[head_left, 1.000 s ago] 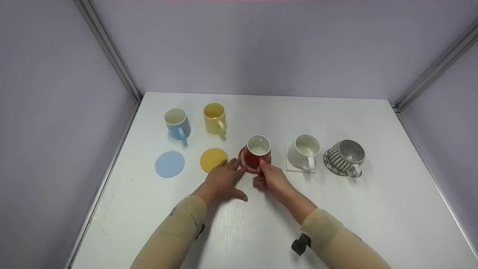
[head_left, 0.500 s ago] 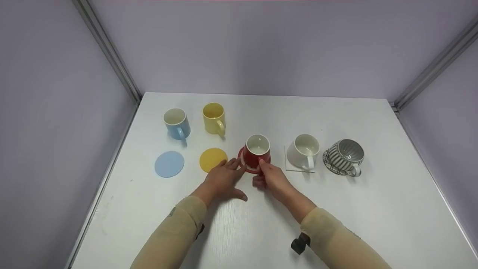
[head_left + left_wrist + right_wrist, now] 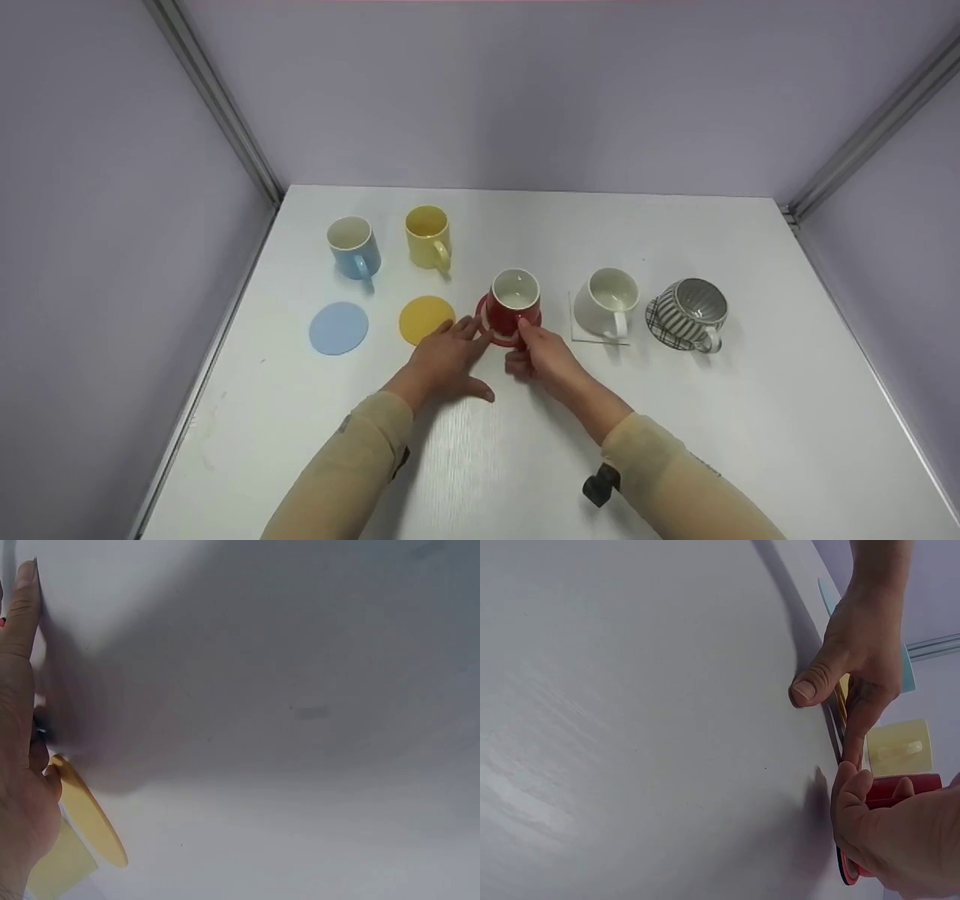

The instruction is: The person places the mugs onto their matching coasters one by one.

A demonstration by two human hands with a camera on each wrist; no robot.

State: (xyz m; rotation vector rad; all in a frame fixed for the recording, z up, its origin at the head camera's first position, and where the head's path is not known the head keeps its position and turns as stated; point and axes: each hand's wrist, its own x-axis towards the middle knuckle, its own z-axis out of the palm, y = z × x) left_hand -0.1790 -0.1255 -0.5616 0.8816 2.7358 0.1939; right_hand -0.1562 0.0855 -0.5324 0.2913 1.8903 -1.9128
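Note:
A red mug [image 3: 501,313] with a white inside stands upright on a round red coaster [image 3: 481,306] mid-table. My right hand [image 3: 553,361] pinches its handle between thumb and curled fingers; the handle is mostly hidden. To the left, my left hand [image 3: 444,361] lies low over the table, fingers straight and thumb spread out. Its fingertips rest at the coaster's left edge, as the right wrist view also shows. Close by its knuckles is a round yellow coaster [image 3: 425,318], partly covered by those fingers in the head view.
Behind stand a light blue mug [image 3: 354,253] and a yellow mug [image 3: 424,246]. A blue coaster [image 3: 339,328] lies at left. To the right, a white mug [image 3: 600,306] sits on a square white coaster [image 3: 576,334], and a striped mug [image 3: 682,318] on a checked round coaster [image 3: 658,330].

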